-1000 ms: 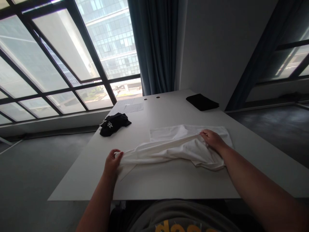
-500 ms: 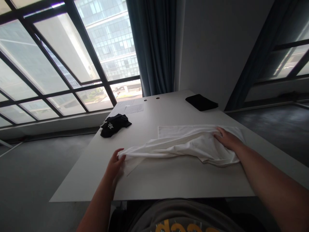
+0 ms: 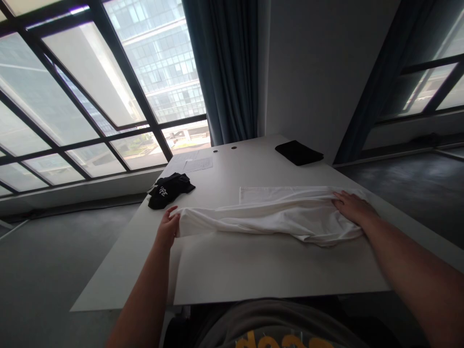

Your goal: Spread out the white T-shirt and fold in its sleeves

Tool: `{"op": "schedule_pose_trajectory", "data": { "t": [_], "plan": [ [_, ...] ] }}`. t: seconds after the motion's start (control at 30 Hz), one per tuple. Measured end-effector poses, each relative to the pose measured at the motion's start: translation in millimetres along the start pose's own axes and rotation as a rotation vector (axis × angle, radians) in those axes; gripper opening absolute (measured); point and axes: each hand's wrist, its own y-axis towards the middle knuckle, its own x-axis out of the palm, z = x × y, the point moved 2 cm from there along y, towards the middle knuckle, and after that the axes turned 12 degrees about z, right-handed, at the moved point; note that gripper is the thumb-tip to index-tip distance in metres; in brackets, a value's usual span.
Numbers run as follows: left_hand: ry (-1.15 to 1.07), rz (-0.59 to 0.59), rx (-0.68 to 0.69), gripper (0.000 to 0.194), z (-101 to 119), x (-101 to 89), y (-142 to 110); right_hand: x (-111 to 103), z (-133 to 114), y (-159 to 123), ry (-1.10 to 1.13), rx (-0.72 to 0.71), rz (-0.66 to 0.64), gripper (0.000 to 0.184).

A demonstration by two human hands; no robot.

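— White cotton garment [image 3: 268, 217]: where does it lie, and what are your hands doing with it?

— It lies stretched lengthwise across the middle of the pale grey table [image 3: 253, 270]. Your left hand [image 3: 167, 228] has its fingers closed on the garment's left end, near the table's left edge. Your right hand [image 3: 353, 207] rests flat, fingers spread, on the right end.

— What differs from a second ago?

— You have pulled your hands further apart. Your left hand has gone up and away from you, so the loose flap that hung beneath it no longer shows. Your right hand has slid to the right. The cloth, bunched and draped before, is now drawn into a longer, flatter band.

— And round about?

— Unmoved: a crumpled black garment with white lettering [image 3: 168, 189] near your left hand, a folded black cloth [image 3: 299, 152] at the far right corner, and sheets of white paper [image 3: 197, 164] at the far edge by the window.
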Motion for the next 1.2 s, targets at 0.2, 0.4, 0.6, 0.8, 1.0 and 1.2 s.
{"op": "schedule_pose_trajectory", "data": {
  "t": [0.2,0.4,0.6,0.8,1.0,1.2],
  "plan": [
    [0.506,0.017,0.641,0.025,2,49.8,-52,-12,-15,-16,-0.092,0.041,-0.025,0.059],
    [0.62,-0.691,0.901,0.029,-2,111.4,-116,-32,-38,-33,-0.031,-0.05,0.073,0.047],
    [0.783,-0.6,0.792,0.064,-18,138.0,-89,-38,-108,-63,0.186,-0.413,0.195,0.045],
    [0.918,-0.489,0.586,0.076,-27,181.9,-63,-38,-186,-106,0.282,-0.532,0.013,0.049],
    [0.864,-0.426,0.587,0.07,-23,186.5,-62,-44,-237,-127,0.25,-0.637,0.113,0.036],
    [0.681,-0.617,0.754,0.048,-20,163.3,-80,-29,-284,-111,0.306,-0.614,0.023,0.024]
  ]
}}
